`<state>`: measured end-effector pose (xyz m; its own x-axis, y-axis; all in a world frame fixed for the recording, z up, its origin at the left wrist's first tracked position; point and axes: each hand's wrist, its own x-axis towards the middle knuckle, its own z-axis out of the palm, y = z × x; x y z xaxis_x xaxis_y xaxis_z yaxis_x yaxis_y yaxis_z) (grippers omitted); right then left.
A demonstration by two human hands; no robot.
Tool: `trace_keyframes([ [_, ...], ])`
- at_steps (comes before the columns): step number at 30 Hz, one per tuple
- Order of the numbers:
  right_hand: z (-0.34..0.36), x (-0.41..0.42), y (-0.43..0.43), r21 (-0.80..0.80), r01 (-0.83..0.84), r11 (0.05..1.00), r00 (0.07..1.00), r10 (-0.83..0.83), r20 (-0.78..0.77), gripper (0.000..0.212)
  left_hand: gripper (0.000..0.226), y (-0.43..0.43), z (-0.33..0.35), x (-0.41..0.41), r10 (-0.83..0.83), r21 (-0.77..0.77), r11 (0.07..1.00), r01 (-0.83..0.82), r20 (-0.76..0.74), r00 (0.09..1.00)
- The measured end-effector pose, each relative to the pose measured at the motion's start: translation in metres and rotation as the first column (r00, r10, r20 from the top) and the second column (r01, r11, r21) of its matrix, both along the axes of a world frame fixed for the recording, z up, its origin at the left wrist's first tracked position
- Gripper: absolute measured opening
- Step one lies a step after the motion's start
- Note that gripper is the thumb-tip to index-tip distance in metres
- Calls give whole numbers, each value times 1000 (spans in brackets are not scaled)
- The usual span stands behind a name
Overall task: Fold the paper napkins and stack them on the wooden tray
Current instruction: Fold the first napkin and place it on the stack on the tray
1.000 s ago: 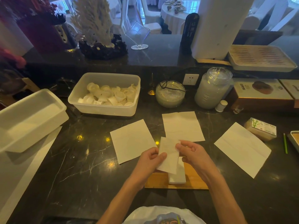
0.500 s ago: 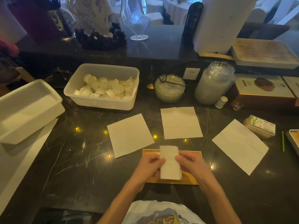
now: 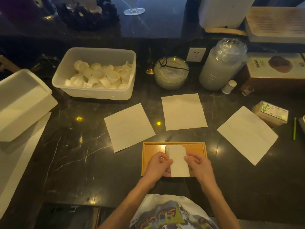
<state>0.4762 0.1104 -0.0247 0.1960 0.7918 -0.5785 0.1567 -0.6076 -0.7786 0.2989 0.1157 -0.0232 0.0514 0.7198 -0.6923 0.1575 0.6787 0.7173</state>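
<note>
Lower centre: your left hand (image 3: pixel 157 166) and right hand (image 3: pixel 198 167) are pinching the folded napkin (image 3: pixel 179 162) at both sides, likely squaring it onto the wooden tray (image 3: pixel 196 147).

A shallow rectangular wooden tray (image 3: pixel 173 143) with a raised rim lies in the lower middle of the frame. Over its centre is a white folded napkin (image 3: pixel 177 160), a narrow strip pinched at both long edges by the left hand (image 3: pixel 156 166) and right hand (image 3: pixel 198 167). Above the tray, 3 unfolded sheets lie flat: the left napkin (image 3: pixel 129 127), middle napkin (image 3: pixel 184 111) and right napkin (image 3: pixel 247 134).
</note>
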Motion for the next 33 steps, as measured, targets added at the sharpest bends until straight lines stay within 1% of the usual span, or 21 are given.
trace_keyframes([
  [3, -12, -2, 6, 11, -10, 1000, 999, 9, 44, 25, 9, 8, -12, 4, 31, -10, 999, -31, -37, 999],
  [7, -23, -4, 13, -20, -53, 998, 996, 55, 74, 32, 8, 13, -22, 5, 34, -6, 999, -35, -102, 994],
  [10, -29, -3, 12, -9, -89, 996, 993, 90, 82, 34, 10, 15, -25, 5, 31, -27, 999, -34, -119, 992],
  [13, -31, -1, 9, 12, -83, 996, 992, 81, 99, 35, 19, 14, -23, 4, -26, -44, 999, 16, -220, 975],
  [15, -29, -1, 7, -14, -75, 997, 994, 76, 78, 40, 19, 12, -20, 3, -18, -19, 1000, 13, -261, 965],
  [16, -27, -1, 5, -42, -81, 996, 995, 83, 53, 46, 20, 10, -18, 3, -12, -6, 1000, 11, -244, 970],
  [18, -22, -2, 1, -111, -94, 989, 995, 90, -42, 58, 35, 8, -14, 3, -32, -5, 999, 32, -170, 985],
  [19, -20, -4, -1, -145, -103, 984, 991, 88, -104, 67, 42, 7, -12, 4, -48, -13, 999, 47, -119, 992],
  [21, -18, -8, -5, -199, -133, 971, 976, 94, -195, 83, 45, 4, -9, 6, -89, -1, 996, 89, 0, 996],
  [22, -18, -11, -7, -215, -145, 966, 970, 95, -225, 83, 44, 2, -7, 7, -124, 15, 992, 123, 41, 991],
  [24, -20, -15, -10, -224, -145, 964, 956, 78, -282, 71, 51, 2, -6, 11, -182, 35, 983, 180, 68, 981],
  [25, -21, -17, -10, -222, -138, 965, 950, 65, -306, 65, 56, 1, -6, 13, -199, 33, 980, 198, 65, 978],
  [27, -20, -20, -11, -227, -127, 966, 942, 46, -331, 60, 65, 1, -6, 16, -231, 38, 973, 230, 41, 972],
  [29, -21, -22, -10, -232, -118, 966, 942, 34, -334, 60, 69, 0, -7, 16, -259, 47, 965, 257, 24, 966],
  [33, -21, -22, -8, -266, -127, 955, 939, 30, -342, 65, 73, 0, -11, 15, -297, 37, 954, 297, 2, 955],
])
